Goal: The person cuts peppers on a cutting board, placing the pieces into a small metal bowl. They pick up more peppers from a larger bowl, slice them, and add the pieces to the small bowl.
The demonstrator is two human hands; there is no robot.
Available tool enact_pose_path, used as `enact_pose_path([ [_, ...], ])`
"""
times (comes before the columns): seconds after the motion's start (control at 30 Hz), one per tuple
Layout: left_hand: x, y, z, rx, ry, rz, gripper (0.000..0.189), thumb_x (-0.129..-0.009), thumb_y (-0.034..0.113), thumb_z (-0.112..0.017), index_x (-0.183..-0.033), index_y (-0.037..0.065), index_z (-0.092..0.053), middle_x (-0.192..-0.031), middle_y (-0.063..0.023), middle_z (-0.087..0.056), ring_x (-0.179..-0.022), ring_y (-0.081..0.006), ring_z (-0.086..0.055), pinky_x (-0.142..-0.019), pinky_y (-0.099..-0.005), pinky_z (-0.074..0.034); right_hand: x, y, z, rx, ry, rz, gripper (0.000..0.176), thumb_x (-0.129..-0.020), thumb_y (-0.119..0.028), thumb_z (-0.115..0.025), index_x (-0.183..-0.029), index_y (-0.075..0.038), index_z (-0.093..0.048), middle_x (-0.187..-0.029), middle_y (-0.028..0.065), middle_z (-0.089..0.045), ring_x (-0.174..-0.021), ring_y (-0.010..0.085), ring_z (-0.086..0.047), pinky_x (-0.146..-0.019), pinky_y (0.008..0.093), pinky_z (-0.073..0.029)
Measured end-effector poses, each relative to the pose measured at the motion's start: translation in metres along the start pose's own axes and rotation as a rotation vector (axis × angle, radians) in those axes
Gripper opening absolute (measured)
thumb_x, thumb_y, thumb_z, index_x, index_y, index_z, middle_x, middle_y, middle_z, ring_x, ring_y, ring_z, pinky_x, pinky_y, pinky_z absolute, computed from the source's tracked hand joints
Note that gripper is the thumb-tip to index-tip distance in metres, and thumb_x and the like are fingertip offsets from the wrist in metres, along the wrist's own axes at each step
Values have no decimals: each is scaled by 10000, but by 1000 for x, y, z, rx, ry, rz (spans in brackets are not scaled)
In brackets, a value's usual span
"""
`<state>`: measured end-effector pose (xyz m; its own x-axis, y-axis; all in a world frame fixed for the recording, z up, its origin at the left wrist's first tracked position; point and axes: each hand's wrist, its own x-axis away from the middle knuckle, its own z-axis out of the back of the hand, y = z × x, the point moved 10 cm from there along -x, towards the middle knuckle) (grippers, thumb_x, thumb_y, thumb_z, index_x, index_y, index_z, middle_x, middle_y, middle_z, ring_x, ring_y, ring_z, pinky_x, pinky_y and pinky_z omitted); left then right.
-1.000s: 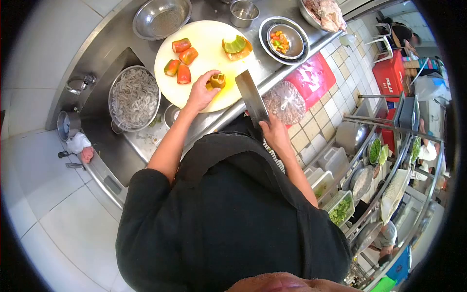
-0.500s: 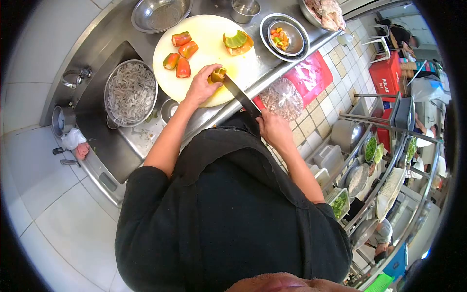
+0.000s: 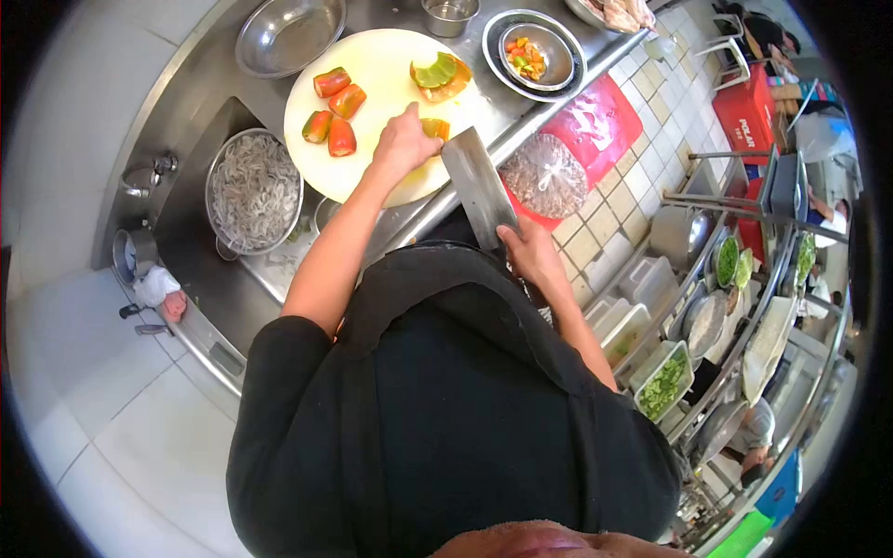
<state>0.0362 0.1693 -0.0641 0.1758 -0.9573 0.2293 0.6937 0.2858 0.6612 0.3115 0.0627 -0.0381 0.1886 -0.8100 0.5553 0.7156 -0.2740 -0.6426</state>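
My right hand (image 3: 532, 249) grips a cleaver (image 3: 476, 182) at its handle end, the broad blade turned face up over the counter's front edge. On the round cutting board (image 3: 391, 74), my left hand (image 3: 406, 144) has its fingers closed on a green-orange bell pepper piece (image 3: 435, 128). The blade's tip lies just right of that piece. Several red bell pepper pieces (image 3: 342, 138) sit at the board's left side. Farther back, cut pepper walls and a green slice (image 3: 439, 74) lie together.
A colander of raw shrimp (image 3: 256, 191) stands in the sink (image 3: 223, 312). Nested bowls (image 3: 536, 58) with diced pepper are right of the board. An empty steel bowl (image 3: 288, 35) is at the back. Past the counter are bagged food (image 3: 547, 175) and a rack of containers (image 3: 662, 381).
The cleaver has turned from edge-on to flat-side up and drawn back from the pepper piece. My left hand has shifted slightly right with its fingers still at the piece.
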Motion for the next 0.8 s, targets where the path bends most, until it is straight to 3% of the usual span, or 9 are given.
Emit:
enact_pose_path([
  [0.13, -14, -7, 1, 5, -73, 137, 724, -734, 370, -876, -1222, -92, -604, -1107, -280, -717, -1028, -361, -719, -910, -398, -561, 1, -2, -3, -120, -61, -137, 357, -994, -281, -624, -996, 75, -591, -813, 325, -658, -819, 497, -666, -760, 535, -502],
  [0.23, -13, 2, 1, -51, -49, 147, 738, -721, 398, -895, -1195, -90, -610, -1107, -274, -719, -1018, -348, -722, -891, -394, -566, -2, -16, 4, 51, 88, 91, 334, -1002, -266, -595, -1008, 68, -586, -844, 344, -671, -848, 534, -663, -779, 582, -498],
  [0.43, -9, -3, -1, 91, 10, 233, 665, -699, 373, -922, -1099, -92, -667, -1008, -249, -747, -915, -332, -744, -829, -391, -581, -10, -31, 2, 120, 165, 137, 300, -1007, -230, -563, -999, 69, -584, -917, 381, -659, -931, 567, -633, -842, 633, -477],
  [0.53, -12, -21, -7, 238, 3, 227, 657, -722, 349, -925, -1131, -108, -689, -987, -200, -758, -848, -256, -743, -788, -347, -582, -23, -25, -2, 148, 230, 257, 296, -1021, -228, -557, -987, 65, -573, -825, 321, -682, -760, 492, -691, -722, 578, -536],
  [0.63, -14, -40, -10, 384, 19, 204, 673, -759, 316, -919, -1210, -121, -679, -986, -151, -761, -813, -182, -724, -751, -305, -574, -32, -7, -14, -270, -109, -14, 304, -1040, -246, -554, -976, 51, -557, -711, 187, -651, -556, 312, -677, -546, 461, -541],
  [0.67, -12, -45, -9, 417, -5, 208, 683, -768, 307, -917, -1237, -124, -669, -984, -142, -760, -810, -165, -716, -740, -295, -572, -33, -2, -16, -321, -142, -53, 300, -1049, -255, -556, -978, 36, -549, -669, 83, -580, -484, 164, -607, -445, 355, -495],
  [0.8, -8, -43, 1, 438, 27, 194, 649, -787, 265, -914, -1244, -118, -658, -956, -116, -746, -787, -137, -691, -698, -271, -560, -43, 9, -23, -410, -199, -46, 306, -1050, -261, -560, -1005, 41, -548, -685, 95, -599, -491, 190, -621, -438, 369, -503],
])
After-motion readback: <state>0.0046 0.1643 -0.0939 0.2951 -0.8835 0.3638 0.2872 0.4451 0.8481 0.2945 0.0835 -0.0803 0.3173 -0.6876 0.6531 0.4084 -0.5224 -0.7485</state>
